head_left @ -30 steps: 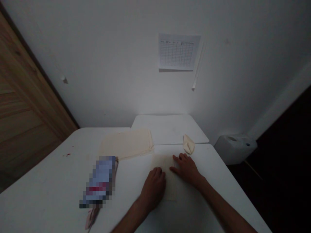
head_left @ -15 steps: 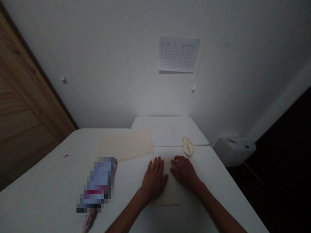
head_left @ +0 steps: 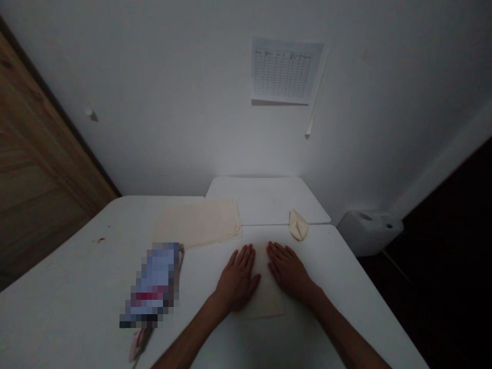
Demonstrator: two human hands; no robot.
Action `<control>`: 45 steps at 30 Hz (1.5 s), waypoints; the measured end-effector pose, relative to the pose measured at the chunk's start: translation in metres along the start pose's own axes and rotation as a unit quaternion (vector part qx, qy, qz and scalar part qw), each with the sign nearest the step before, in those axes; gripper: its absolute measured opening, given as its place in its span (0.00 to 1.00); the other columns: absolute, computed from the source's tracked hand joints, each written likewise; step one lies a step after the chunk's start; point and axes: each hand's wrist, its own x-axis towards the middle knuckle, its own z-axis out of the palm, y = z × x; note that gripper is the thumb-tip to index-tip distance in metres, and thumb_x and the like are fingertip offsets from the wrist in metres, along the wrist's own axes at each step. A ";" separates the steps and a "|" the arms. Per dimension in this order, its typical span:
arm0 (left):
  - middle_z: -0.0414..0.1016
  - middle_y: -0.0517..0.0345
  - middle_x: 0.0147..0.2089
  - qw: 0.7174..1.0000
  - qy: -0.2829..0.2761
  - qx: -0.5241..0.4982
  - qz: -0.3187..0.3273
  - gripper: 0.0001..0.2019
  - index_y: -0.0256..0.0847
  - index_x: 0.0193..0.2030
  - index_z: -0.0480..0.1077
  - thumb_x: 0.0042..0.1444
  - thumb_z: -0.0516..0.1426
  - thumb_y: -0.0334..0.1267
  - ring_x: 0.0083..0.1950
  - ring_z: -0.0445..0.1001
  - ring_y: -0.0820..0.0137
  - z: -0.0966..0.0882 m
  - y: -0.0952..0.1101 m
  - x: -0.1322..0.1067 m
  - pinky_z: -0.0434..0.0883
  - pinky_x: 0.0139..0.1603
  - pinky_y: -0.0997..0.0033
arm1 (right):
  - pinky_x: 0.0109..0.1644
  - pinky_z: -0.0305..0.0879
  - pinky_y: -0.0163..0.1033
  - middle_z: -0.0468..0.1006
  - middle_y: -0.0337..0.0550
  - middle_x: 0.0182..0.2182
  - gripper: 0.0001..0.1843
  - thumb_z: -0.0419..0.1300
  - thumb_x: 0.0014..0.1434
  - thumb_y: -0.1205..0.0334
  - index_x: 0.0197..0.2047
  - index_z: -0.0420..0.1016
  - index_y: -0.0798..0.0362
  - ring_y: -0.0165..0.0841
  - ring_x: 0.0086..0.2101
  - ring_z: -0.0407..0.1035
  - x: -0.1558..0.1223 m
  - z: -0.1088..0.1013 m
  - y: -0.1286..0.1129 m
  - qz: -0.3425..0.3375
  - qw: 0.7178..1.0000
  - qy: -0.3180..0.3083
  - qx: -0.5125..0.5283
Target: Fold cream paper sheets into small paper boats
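A folded cream cloth lies on the white table in front of me. My left hand rests flat on the cloth's left part, fingers stretched out. Pressed flat on its right part is my right hand, fingers likewise extended. Neither hand holds anything. Behind them to the left sits a stack of flat cream cloths. A small folded cream piece lies at the back right.
A pixelated blue-and-red object lies on the table's left half, with a pinkish item below it. A second white table abuts the wall. A printed sheet hangs above. A white container stands on the floor, right. Wooden door left.
My left hand went from curled to flat with fingers spread on the cloth. Both hands slid forward over it and now lie side by side.
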 end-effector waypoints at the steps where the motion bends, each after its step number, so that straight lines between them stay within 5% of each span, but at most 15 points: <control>1: 0.47 0.44 0.71 1.000 -0.002 0.004 -0.008 0.31 0.32 0.69 0.48 0.65 0.42 0.50 0.72 0.43 0.58 -0.001 -0.001 -0.002 0.45 0.69 0.54 | 0.66 0.46 0.51 0.54 0.47 0.66 0.28 0.42 0.68 0.56 0.68 0.51 0.54 0.38 0.64 0.49 0.000 -0.001 0.002 -0.005 1.000 -0.007 0.005; 11: 0.46 0.43 0.71 0.999 -0.001 0.010 -0.032 0.33 0.30 0.69 0.48 0.64 0.42 0.51 0.72 0.41 0.57 -0.001 -0.002 -0.005 0.44 0.69 0.53 | 0.67 0.42 0.53 0.52 0.42 0.67 0.32 0.49 0.64 0.43 0.68 0.52 0.45 0.39 0.66 0.43 -0.022 -0.014 0.019 -0.037 0.995 -0.072 0.061; 18: 0.44 0.40 0.72 0.999 0.000 0.014 -0.052 0.35 0.28 0.69 0.48 0.64 0.41 0.54 0.72 0.40 0.57 -0.001 -0.002 -0.004 0.43 0.69 0.53 | 0.68 0.38 0.55 0.46 0.45 0.68 0.52 0.59 0.47 0.29 0.68 0.52 0.44 0.45 0.66 0.41 -0.050 -0.021 0.019 -0.026 0.990 -0.099 0.093; 28: 0.50 0.40 0.70 0.993 0.022 0.013 -0.112 0.30 0.29 0.67 0.52 0.65 0.43 0.50 0.71 0.46 0.55 0.000 -0.007 -0.006 0.47 0.68 0.50 | 0.67 0.38 0.56 0.47 0.47 0.68 0.60 0.63 0.37 0.26 0.68 0.53 0.46 0.47 0.66 0.42 -0.053 -0.028 0.016 -0.016 0.988 -0.105 0.111; 30: 0.54 0.41 0.69 0.992 0.031 0.004 -0.120 0.27 0.30 0.65 0.55 0.65 0.45 0.47 0.70 0.50 0.56 -0.001 -0.009 -0.005 0.49 0.68 0.51 | 0.67 0.39 0.56 0.50 0.47 0.67 0.55 0.63 0.40 0.29 0.67 0.56 0.46 0.47 0.65 0.44 -0.053 -0.026 0.016 -0.018 0.989 -0.087 0.117; 35: 0.61 0.42 0.64 0.989 0.074 -0.025 -0.128 0.23 0.33 0.62 0.60 0.63 0.50 0.42 0.66 0.57 0.56 0.000 -0.012 -0.001 0.54 0.65 0.51 | 0.60 0.58 0.49 0.71 0.48 0.55 0.25 0.56 0.60 0.43 0.54 0.73 0.49 0.41 0.56 0.63 -0.037 -0.015 0.015 0.049 0.982 0.047 0.176; 38: 0.65 0.43 0.61 0.985 0.100 -0.058 -0.125 0.23 0.34 0.61 0.61 0.61 0.52 0.41 0.63 0.61 0.55 0.001 -0.013 -0.001 0.57 0.63 0.53 | 0.55 0.63 0.46 0.77 0.48 0.46 0.19 0.57 0.61 0.50 0.50 0.74 0.52 0.40 0.48 0.68 -0.018 -0.007 0.014 0.086 0.969 0.121 0.199; 45: 0.71 0.46 0.53 0.956 0.111 -0.235 -0.138 0.27 0.39 0.64 0.58 0.57 0.54 0.34 0.53 0.69 0.58 -0.004 -0.016 -0.005 0.65 0.55 0.56 | 0.52 0.65 0.48 0.78 0.48 0.43 0.18 0.60 0.56 0.57 0.50 0.74 0.53 0.41 0.44 0.70 0.011 0.008 0.011 0.098 0.953 0.170 0.231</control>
